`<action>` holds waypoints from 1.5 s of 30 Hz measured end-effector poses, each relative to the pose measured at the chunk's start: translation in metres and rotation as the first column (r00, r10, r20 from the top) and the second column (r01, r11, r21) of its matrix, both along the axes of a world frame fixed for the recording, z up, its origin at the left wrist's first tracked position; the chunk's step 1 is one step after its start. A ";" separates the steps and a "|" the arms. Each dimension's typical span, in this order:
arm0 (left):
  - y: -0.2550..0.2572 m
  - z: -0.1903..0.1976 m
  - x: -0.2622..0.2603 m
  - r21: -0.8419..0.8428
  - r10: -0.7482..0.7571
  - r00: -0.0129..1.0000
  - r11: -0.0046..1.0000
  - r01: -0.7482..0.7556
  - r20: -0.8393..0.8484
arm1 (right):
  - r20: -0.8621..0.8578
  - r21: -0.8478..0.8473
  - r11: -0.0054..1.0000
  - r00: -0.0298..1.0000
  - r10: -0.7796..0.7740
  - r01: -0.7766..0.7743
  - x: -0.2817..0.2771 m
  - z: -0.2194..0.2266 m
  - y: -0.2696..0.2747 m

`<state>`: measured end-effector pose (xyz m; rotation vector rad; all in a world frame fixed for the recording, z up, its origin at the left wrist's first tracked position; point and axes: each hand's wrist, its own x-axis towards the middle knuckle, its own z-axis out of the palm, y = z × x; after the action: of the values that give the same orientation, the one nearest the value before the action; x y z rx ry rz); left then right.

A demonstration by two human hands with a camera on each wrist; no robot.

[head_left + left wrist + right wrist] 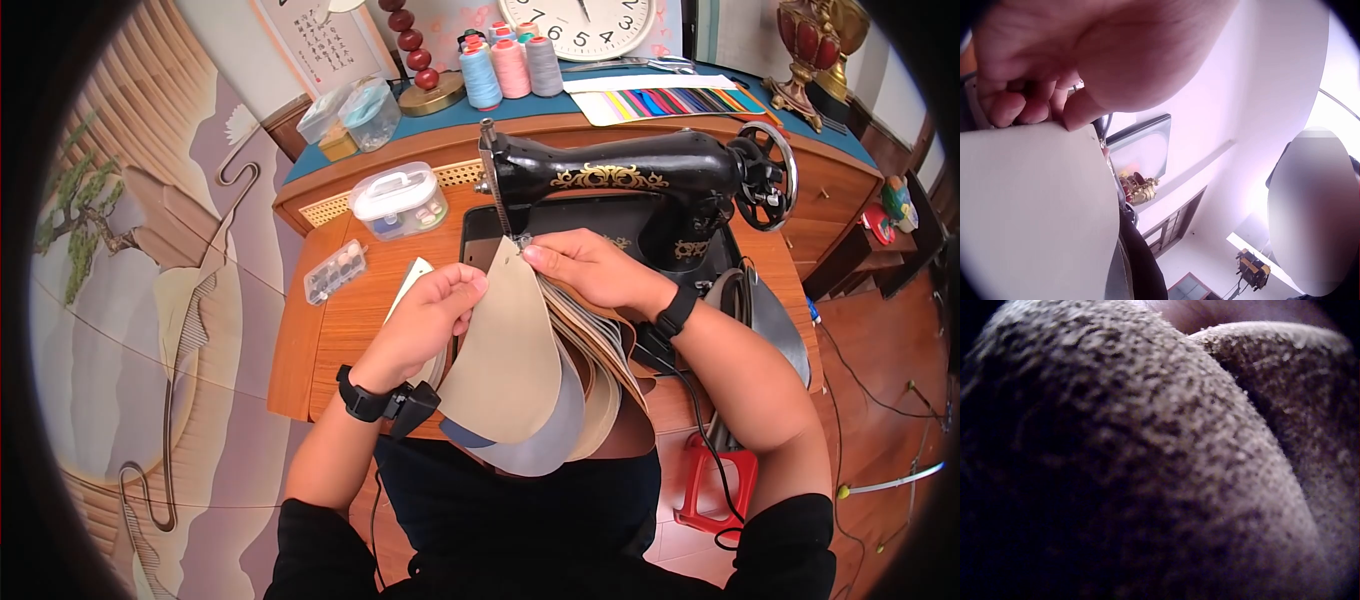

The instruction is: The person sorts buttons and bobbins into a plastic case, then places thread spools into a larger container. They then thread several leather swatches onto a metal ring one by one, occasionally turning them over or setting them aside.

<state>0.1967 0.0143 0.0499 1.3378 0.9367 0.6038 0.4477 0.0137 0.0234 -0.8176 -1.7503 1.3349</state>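
Observation:
A beige, teardrop-shaped leather piece (505, 370) lies uppermost in a fanned bunch, its narrow tip by the sewing machine's (620, 165) needle end. My left hand (425, 315) pinches its left edge between thumb and curled fingers; the left wrist view shows these fingertips (1035, 111) at the pale edge. On the other side, my right hand (590, 262) grips the bunch near the tip, thumb on top, other fingers mostly hidden. Grey-blue (550, 440), tan and brown pieces hang beneath. Rough suede (1166, 444) fills the right wrist view, hiding most of that hand.
On the wooden table (300, 365) stand a clear lidded box (400, 205) and a small bobbin case (337, 272). Thread cones (480, 78), a colour card (670, 103) and a clock line the back. More leather (775, 330) hangs at right, above a red stool (715, 490).

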 end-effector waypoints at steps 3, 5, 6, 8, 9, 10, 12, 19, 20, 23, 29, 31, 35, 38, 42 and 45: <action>-0.003 0.003 0.002 -0.003 -0.028 1.000 1.000 0.028 -0.008 | 0.023 0.003 1.000 1.000 -0.002 0.002 0.001 -0.001 0.001; -0.004 0.005 0.002 0.003 -0.032 0.999 0.999 0.032 -0.007 | 0.016 0.008 1.000 1.000 -0.005 0.005 0.001 -0.002 0.001; -0.004 0.006 -0.001 0.025 -0.063 0.997 0.998 0.064 -0.036 | 0.010 0.015 1.000 1.000 -0.008 0.008 0.000 -0.002 0.001; -0.007 0.011 -0.006 0.045 -0.094 0.993 0.994 0.097 -0.067 | 0.017 0.030 1.000 1.000 -0.010 0.010 0.000 -0.003 0.002; -0.011 0.017 -0.009 0.068 -0.079 0.993 0.994 0.085 -0.087 | 0.025 0.045 0.999 1.000 -0.014 0.013 0.001 -0.003 0.002; -0.014 0.022 -0.013 0.091 -0.064 0.992 0.993 0.074 -0.106 | 0.024 0.044 0.999 1.000 -0.016 0.015 0.002 -0.003 0.002; -0.015 0.029 -0.025 0.143 -0.035 0.981 0.988 0.063 -0.191 | 0.080 0.032 0.999 0.996 -0.023 0.021 0.003 -0.003 0.004; 0.017 0.034 -0.068 0.564 0.277 0.779 0.818 0.116 -0.563 | 0.061 0.033 0.998 0.997 -0.048 0.046 0.000 -0.004 0.002; 0.026 0.025 -0.076 0.609 0.334 0.715 0.776 0.161 -0.614 | 0.056 0.037 0.998 0.997 -0.051 0.049 0.000 -0.004 0.002; 0.044 -0.008 -0.099 0.655 0.414 0.619 0.722 0.224 -0.667 | 0.057 0.047 0.998 0.997 -0.051 0.048 0.001 -0.004 0.003; 0.034 -0.009 -0.095 0.498 0.327 0.576 0.851 0.165 -0.749 | 0.077 0.018 0.999 0.996 -0.049 0.048 0.000 -0.004 0.003; 0.031 -0.005 -0.090 0.485 0.318 0.573 0.859 0.162 -0.755 | 0.076 0.043 0.998 0.996 -0.053 0.050 0.001 -0.003 0.003; 0.033 -0.005 -0.087 0.493 0.336 0.565 0.857 0.148 -0.754 | 0.068 -0.005 0.999 0.996 -0.054 0.054 0.001 -0.001 0.001; 0.044 -0.012 -0.093 0.441 0.281 0.570 0.883 0.162 -0.772 | 0.069 -0.013 0.999 0.996 -0.049 0.050 0.001 0.000 0.000; 0.050 -0.018 -0.096 0.402 0.251 0.604 0.907 0.127 -0.756 | 0.065 0.010 0.999 0.997 -0.045 0.044 0.001 -0.001 0.001; 0.050 -0.013 -0.091 0.440 0.315 0.594 0.895 0.073 -0.740 | 0.057 0.051 0.998 0.997 -0.050 0.047 0.001 -0.008 0.005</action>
<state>0.1059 0.0641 0.0366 2.0332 1.7249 0.2829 0.4489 0.0183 0.0156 -0.8737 -1.7908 1.2418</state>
